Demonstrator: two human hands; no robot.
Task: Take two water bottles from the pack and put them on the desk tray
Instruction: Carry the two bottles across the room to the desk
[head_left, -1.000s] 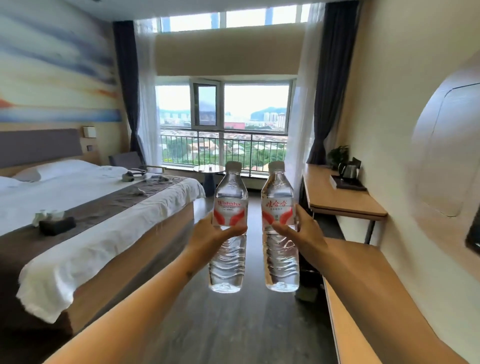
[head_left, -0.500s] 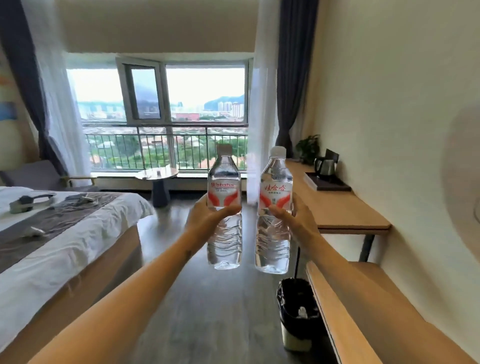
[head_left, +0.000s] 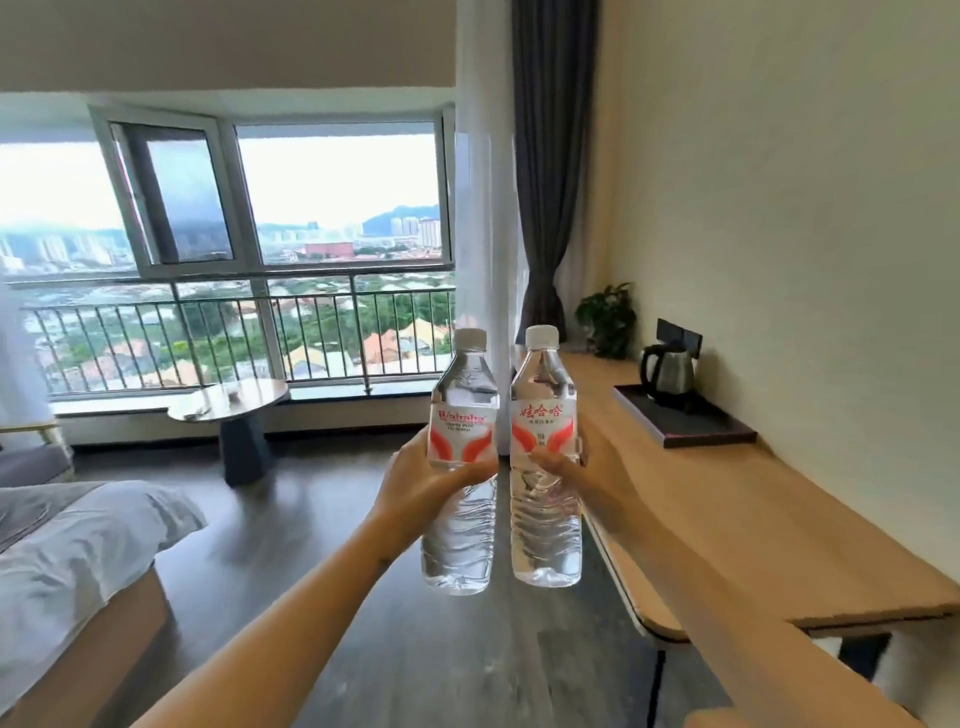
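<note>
Two clear water bottles with white caps and red-and-white labels stand upright side by side in the air before me. My left hand (head_left: 421, 480) grips the left bottle (head_left: 461, 457) around its middle. The right bottle (head_left: 544, 452) is held the same way by my right hand (head_left: 587, 475). A dark rectangular tray (head_left: 691, 431) lies on the wooden desk (head_left: 753, 519) to the right, beyond the bottles. A steel kettle (head_left: 668, 371) stands on the tray's far end. The pack is out of view.
The desk runs along the right wall, with a small potted plant (head_left: 608, 319) at its far end. A round side table (head_left: 231, 402) stands by the window. The bed's corner (head_left: 78, 540) is at lower left. Dark floor lies between bed and desk.
I have moved forward toward the window and desk. The desk and tray are nearer and larger, the bin has left the view, and both bottles stay held upright.
</note>
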